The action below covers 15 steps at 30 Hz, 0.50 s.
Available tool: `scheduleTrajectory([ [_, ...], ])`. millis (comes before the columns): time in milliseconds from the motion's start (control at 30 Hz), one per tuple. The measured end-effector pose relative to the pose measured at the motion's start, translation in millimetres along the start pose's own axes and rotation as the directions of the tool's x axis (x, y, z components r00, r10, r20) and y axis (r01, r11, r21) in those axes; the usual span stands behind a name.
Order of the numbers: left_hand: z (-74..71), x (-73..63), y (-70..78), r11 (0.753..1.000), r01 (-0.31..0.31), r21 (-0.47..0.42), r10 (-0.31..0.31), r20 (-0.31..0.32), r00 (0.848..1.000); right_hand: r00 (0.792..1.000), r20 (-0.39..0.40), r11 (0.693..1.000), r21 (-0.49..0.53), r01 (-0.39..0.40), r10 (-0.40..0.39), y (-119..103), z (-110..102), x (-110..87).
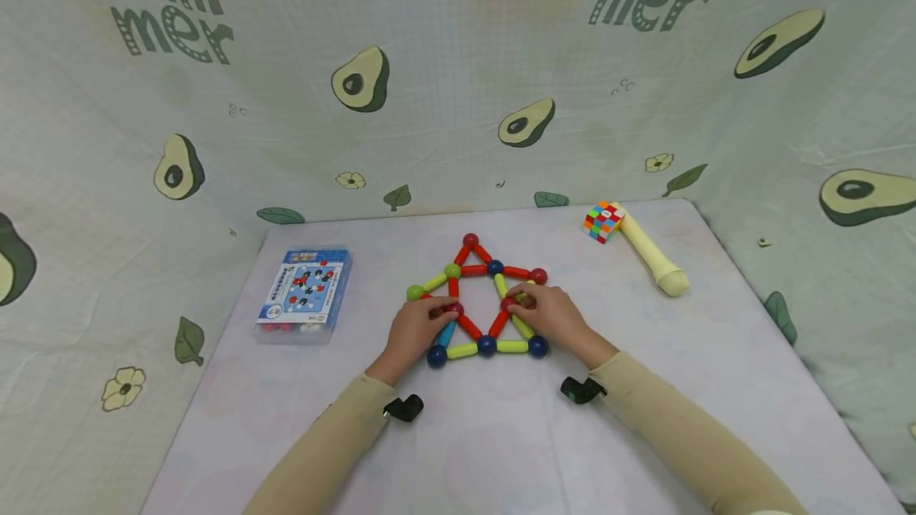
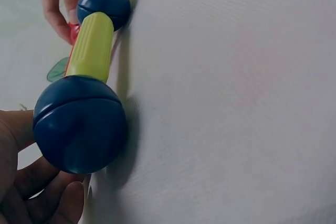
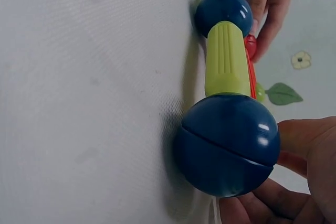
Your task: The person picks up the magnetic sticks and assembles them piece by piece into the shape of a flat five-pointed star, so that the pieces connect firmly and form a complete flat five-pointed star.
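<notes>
A flat frame of magnetic rods and balls lies on the table in the head view, with a red ball [image 1: 470,240] at its far tip. My left hand [image 1: 413,334] pinches a red ball [image 1: 456,309] on the frame's left side. Opposite it, my right hand [image 1: 560,316] pinches another red ball [image 1: 508,303]. Red rods [image 1: 468,327] run from both to the middle blue ball [image 1: 487,346] at the near edge. Yellow-green rods [image 1: 512,346] join this to a blue ball at each near corner. Those corner balls loom large in the left wrist view [image 2: 80,124] and the right [image 3: 228,145].
A boxed set with a blue-and-white cover [image 1: 304,292] lies on the left of the table [image 1: 494,435]. At the back right are a Rubik's cube [image 1: 603,222] and a pale yellow stick with a knobbed end [image 1: 653,253]. A printed cloth [image 1: 444,141] hangs behind.
</notes>
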State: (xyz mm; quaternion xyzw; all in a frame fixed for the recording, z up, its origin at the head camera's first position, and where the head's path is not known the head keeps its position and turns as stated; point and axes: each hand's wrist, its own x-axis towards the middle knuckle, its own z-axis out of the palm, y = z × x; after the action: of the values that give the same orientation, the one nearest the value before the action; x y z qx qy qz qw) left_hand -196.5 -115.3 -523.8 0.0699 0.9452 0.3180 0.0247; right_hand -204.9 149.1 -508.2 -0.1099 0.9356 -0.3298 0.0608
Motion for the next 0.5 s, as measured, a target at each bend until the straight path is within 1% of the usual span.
scheduleTrajectory([
  [167,1.4,-2.5,4.1,0.996,-0.024,0.085,0.028,-0.048,0.998,1.000,0.002,0.999,-0.043,0.022,-0.022,0.8,2.0,1.6],
  [267,1.5,-3.8,6.3,0.992,-0.042,0.121,0.050,-0.066,0.997,0.999,-0.012,0.998,-0.063,0.031,-0.032,0.3,2.6,1.7],
  [500,0.5,-3.0,6.9,0.987,-0.046,0.154,0.055,-0.055,0.997,0.999,-0.040,0.994,-0.103,0.025,-0.029,-0.8,3.7,-0.4],
])
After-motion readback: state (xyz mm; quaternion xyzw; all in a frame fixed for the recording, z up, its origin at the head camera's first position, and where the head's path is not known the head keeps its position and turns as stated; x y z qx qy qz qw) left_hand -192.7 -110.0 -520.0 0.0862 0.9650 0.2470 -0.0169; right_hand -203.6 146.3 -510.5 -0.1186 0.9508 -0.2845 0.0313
